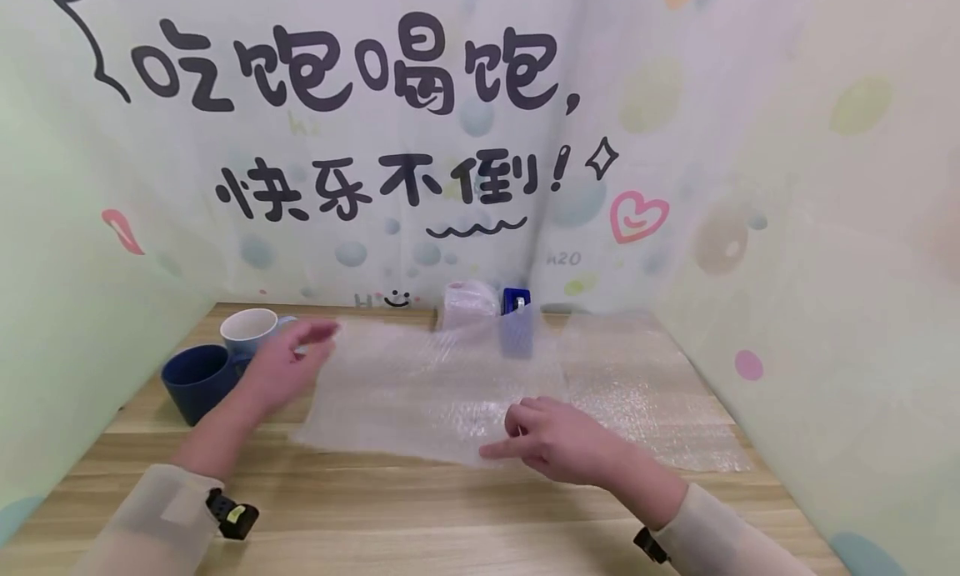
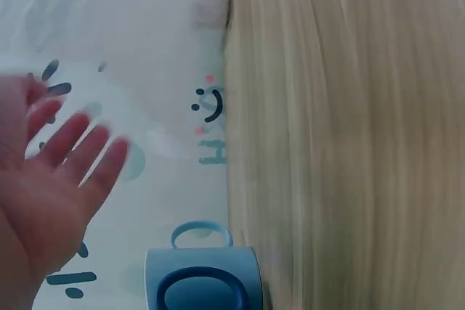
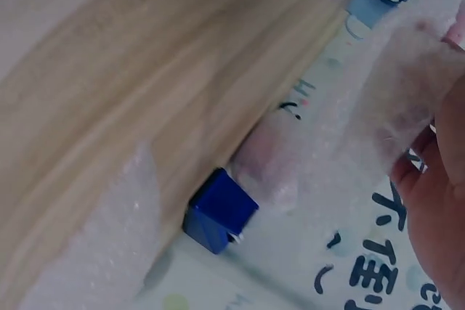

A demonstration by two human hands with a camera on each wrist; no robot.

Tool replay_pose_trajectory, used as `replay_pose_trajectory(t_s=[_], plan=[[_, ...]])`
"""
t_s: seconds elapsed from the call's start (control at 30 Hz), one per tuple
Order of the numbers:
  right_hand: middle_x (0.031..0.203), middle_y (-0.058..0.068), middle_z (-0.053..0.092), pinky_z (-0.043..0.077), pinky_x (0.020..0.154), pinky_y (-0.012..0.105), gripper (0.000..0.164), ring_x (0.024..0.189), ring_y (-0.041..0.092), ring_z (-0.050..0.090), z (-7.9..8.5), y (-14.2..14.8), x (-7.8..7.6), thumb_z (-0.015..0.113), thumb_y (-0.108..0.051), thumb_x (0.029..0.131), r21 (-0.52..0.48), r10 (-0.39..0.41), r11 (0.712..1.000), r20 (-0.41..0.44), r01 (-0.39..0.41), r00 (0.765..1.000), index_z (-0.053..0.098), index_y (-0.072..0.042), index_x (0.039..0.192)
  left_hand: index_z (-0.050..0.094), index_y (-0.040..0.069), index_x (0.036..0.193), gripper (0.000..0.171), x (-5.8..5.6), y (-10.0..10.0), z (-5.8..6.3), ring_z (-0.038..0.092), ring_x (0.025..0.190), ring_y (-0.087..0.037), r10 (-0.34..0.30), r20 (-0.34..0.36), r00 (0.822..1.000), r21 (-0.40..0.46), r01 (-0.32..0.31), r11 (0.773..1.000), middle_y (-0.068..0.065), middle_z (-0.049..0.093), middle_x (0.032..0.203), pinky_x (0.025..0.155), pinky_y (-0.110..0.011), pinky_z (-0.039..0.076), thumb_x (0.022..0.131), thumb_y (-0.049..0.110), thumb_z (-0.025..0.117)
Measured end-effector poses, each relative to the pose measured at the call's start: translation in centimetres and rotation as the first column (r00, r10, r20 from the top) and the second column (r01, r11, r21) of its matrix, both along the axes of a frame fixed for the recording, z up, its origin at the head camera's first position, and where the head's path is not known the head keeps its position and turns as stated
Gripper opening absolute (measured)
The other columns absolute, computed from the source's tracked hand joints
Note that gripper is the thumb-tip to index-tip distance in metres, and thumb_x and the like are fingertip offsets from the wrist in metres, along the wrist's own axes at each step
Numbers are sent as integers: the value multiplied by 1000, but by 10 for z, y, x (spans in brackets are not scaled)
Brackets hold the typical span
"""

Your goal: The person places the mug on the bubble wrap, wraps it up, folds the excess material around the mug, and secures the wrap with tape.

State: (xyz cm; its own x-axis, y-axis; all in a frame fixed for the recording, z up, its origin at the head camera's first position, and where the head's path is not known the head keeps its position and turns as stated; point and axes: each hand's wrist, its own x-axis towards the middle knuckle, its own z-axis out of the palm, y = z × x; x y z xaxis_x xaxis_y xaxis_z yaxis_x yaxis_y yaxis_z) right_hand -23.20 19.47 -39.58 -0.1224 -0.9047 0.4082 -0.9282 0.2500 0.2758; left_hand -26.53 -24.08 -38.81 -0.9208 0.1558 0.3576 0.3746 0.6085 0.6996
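My right hand (image 1: pixel 558 443) pinches the near edge of a clear bubble wrap sheet (image 1: pixel 420 384), index finger pointing left along it. In the right wrist view, the bubble wrap (image 3: pixel 407 85) hangs in front of that hand's fingers. My left hand (image 1: pixel 288 368) is by the sheet's upper left corner, beside the mugs. In the left wrist view, the left hand (image 2: pixel 58 186) has its fingers spread and nothing in it. More bubble wrap (image 1: pixel 652 401) lies to the right on the table; whether it joins the held sheet, I cannot tell.
A dark blue mug (image 1: pixel 197 384) and a light blue mug (image 1: pixel 251 330) stand at the table's left. At the back are a blue tape dispenser-like object (image 1: pixel 516 301) and a pinkish wrapped bundle (image 1: pixel 468 301). A printed curtain (image 1: pixel 480 142) encloses the wooden table (image 1: pixel 360 518).
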Motion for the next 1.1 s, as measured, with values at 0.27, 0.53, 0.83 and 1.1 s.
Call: replay_pose_trajectory(t_s=[0.27, 0.53, 0.83, 1.1], plan=[[107, -6, 68, 55, 84, 18, 44, 94, 5, 61, -16, 5, 3, 74, -15, 101, 244, -217, 962, 410, 123, 886, 75, -29, 142, 51, 5, 161, 98, 12, 7, -24, 31, 157, -62, -259, 438, 861, -339, 425, 839, -34, 39, 169, 125, -79, 29, 84, 48, 94], [166, 21, 52, 49, 121, 62, 67, 152, 42, 52, -21, 18, -27, 74, -50, 102, 375, -543, 839, 518, 395, 661, 58, -18, 159, 49, 7, 164, 111, 7, 4, -37, 18, 162, -63, -233, 513, 826, -345, 446, 826, -36, 24, 176, 128, -81, 19, 75, 48, 100], [177, 20, 36, 40, 127, 65, 80, 158, 49, 43, -28, 17, -37, 77, -57, 97, 458, -619, 784, 617, 418, 486, 52, -22, 165, 46, 8, 166, 109, 8, 1, -31, 12, 162, -65, -244, 532, 811, -329, 463, 823, -34, 19, 178, 126, -84, 15, 77, 42, 99], [177, 19, 36, 37, 129, 64, 78, 161, 48, 39, -26, 16, -34, 80, -53, 97, 460, -629, 774, 641, 435, 440, 54, -22, 164, 46, 7, 166, 108, 10, 2, -30, 12, 162, -65, -249, 532, 809, -315, 462, 829, -34, 19, 178, 126, -84, 15, 78, 41, 99]])
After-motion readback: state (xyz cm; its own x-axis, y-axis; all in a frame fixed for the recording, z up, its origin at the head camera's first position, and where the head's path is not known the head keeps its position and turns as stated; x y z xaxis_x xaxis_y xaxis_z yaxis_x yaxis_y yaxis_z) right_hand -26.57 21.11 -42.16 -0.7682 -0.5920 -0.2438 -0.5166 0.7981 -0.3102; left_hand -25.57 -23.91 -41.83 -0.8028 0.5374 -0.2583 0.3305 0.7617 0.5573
